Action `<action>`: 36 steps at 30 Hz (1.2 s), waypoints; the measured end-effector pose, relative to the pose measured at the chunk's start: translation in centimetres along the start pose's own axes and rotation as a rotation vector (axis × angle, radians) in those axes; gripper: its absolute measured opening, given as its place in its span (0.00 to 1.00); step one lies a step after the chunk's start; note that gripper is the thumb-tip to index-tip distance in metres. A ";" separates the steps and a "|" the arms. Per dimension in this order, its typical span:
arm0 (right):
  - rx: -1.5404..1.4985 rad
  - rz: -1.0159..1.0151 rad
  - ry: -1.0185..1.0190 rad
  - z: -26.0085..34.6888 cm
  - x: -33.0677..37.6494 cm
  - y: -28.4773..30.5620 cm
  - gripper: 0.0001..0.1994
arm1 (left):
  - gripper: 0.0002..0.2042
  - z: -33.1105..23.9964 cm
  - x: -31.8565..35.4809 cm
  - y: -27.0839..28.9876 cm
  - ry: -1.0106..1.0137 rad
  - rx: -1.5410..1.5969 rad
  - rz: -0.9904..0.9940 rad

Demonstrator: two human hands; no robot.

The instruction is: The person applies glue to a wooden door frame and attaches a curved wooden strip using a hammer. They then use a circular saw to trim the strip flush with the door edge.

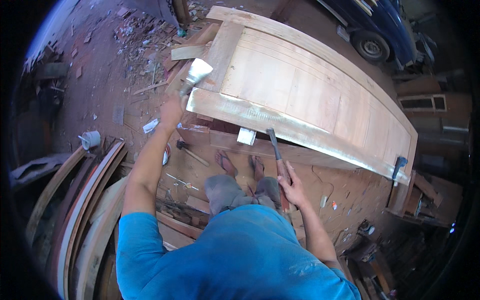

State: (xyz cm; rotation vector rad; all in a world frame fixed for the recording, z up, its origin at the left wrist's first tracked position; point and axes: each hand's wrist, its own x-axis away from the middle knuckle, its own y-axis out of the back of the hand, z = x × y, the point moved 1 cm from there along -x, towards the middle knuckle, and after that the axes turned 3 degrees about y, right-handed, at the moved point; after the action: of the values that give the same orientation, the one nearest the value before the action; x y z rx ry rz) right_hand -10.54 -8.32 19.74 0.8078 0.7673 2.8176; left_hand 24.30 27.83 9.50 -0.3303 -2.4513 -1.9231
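A pale wooden panelled door lies on its face across supports in front of me. Its near edge has whitish streaks. At the door's near left corner, my left hand closes round the dark neck of a lamp-like object with a flared white head; whether it is a bulb or a brush I cannot tell. My right hand wraps a chisel with a flat dark metal blade and reddish-brown wooden handle. Its tip points at the near edge. A white block sits beneath that edge.
A blue clamp grips the door's right end. A hammer lies on the ground by my feet. Curved timber pieces are stacked at left, with a white cup above. Wood scraps and a dark blue vehicle stand farther back.
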 end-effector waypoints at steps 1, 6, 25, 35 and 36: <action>0.010 -0.051 -0.030 -1.0 0.6 -0.4 0.36 | 0.18 -0.8 0.4 0.1 -0.152 -0.004 0.032; -0.213 -0.045 -0.247 -4.7 2.7 0.2 0.35 | 0.27 3.6 -0.6 -2.1 0.177 -0.128 0.184; -0.674 -0.343 -0.669 -28.1 23.5 5.3 0.24 | 0.45 3.5 41.6 -15.9 1.184 0.329 0.491; -1.025 -0.830 -0.864 -44.3 39.0 2.0 0.24 | 0.26 -4.4 31.1 -18.8 0.249 0.274 0.519; -1.089 -0.779 -0.943 -45.1 40.5 3.4 0.23 | 0.25 -7.9 32.7 -18.4 0.405 0.436 0.553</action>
State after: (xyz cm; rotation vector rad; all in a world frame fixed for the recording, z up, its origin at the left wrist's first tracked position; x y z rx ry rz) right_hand -68.48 -21.42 7.33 1.0622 -0.4856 1.4527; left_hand -11.83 21.31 -1.77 -0.4814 -2.1279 -1.0834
